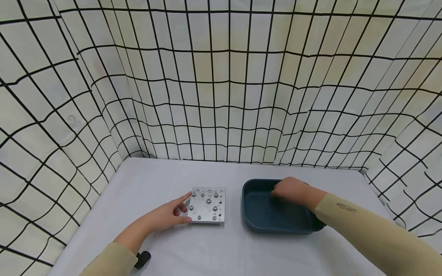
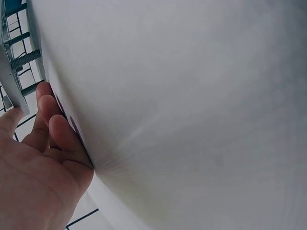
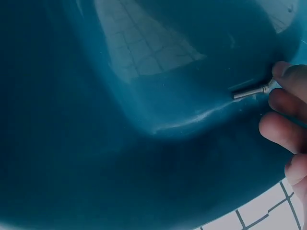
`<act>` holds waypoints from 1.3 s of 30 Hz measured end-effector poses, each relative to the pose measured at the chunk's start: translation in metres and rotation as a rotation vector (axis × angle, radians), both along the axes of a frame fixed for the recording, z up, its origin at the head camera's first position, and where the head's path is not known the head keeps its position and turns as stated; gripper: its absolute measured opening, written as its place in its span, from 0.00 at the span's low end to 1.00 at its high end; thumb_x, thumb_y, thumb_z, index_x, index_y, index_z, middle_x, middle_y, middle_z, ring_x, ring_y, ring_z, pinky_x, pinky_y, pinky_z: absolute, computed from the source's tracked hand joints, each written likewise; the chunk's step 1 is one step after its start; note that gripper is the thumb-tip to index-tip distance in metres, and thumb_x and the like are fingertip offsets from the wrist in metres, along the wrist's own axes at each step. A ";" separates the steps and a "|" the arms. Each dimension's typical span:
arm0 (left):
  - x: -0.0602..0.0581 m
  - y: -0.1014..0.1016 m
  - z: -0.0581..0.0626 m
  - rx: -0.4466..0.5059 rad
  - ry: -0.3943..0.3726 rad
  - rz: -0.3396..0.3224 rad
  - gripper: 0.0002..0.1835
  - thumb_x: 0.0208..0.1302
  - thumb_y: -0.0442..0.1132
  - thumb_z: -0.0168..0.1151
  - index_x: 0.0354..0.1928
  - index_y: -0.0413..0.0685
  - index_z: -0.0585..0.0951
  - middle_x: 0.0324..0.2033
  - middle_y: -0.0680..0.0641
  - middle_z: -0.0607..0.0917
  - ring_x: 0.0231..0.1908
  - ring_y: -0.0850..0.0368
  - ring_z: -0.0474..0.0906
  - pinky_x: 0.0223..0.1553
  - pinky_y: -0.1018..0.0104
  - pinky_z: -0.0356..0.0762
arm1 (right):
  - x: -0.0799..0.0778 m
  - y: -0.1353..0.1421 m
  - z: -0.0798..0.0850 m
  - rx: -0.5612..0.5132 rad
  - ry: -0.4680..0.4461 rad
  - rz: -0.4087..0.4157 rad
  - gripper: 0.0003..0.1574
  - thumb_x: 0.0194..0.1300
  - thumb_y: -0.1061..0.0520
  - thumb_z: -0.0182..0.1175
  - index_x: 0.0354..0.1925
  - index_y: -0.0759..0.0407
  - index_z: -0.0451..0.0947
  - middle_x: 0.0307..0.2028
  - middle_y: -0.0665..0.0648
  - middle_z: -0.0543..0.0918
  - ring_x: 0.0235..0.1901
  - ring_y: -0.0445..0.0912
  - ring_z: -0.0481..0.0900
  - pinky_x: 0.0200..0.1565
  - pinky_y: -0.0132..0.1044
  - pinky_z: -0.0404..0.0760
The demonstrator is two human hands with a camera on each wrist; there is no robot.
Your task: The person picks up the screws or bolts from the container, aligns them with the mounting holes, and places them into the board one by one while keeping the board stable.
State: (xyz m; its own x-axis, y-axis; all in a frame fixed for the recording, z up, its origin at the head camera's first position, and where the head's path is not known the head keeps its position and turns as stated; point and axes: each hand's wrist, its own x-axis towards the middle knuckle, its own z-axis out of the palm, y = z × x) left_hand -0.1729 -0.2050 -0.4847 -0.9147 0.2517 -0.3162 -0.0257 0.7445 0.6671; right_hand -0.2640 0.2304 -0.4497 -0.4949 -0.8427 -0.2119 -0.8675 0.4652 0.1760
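Observation:
A square metal plate lies on the table, set with several socket-head bolts whose threaded shanks show beneath it in the left wrist view. My left hand holds the plate's left side, index finger by the back corner and thumb by the front one; its other fingers curl near the tabletop. Inside a dark teal tray reaches my right hand. In the right wrist view its thumb and index finger pinch a small metal bolt close to the tray floor. The bolt's other end is hidden by the fingers.
A white-covered table carries the plate and the tray, side by side with a narrow gap. White walls with a black grid net enclose the back and both sides. A small black object sits at the left wrist.

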 end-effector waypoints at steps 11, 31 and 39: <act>-0.002 0.004 -0.002 0.006 0.008 -0.008 0.51 0.53 0.56 0.75 0.76 0.62 0.60 0.43 0.54 0.75 0.36 0.58 0.69 0.35 0.62 0.66 | -0.001 0.000 -0.003 0.058 0.015 -0.008 0.08 0.62 0.65 0.65 0.36 0.51 0.84 0.22 0.46 0.75 0.21 0.38 0.65 0.27 0.33 0.72; 0.002 -0.001 0.003 0.012 0.007 0.006 0.50 0.53 0.55 0.76 0.76 0.59 0.61 0.43 0.53 0.74 0.36 0.57 0.68 0.34 0.63 0.66 | 0.003 -0.017 0.018 -0.144 -0.137 -0.206 0.09 0.65 0.60 0.64 0.30 0.48 0.76 0.22 0.41 0.70 0.22 0.39 0.65 0.28 0.33 0.69; 0.001 0.001 0.001 0.016 0.010 0.004 0.50 0.53 0.54 0.76 0.76 0.59 0.61 0.43 0.53 0.74 0.35 0.57 0.69 0.34 0.63 0.65 | 0.010 -0.016 0.032 -0.300 -0.204 -0.225 0.04 0.66 0.56 0.66 0.40 0.48 0.83 0.34 0.41 0.81 0.32 0.36 0.75 0.39 0.38 0.77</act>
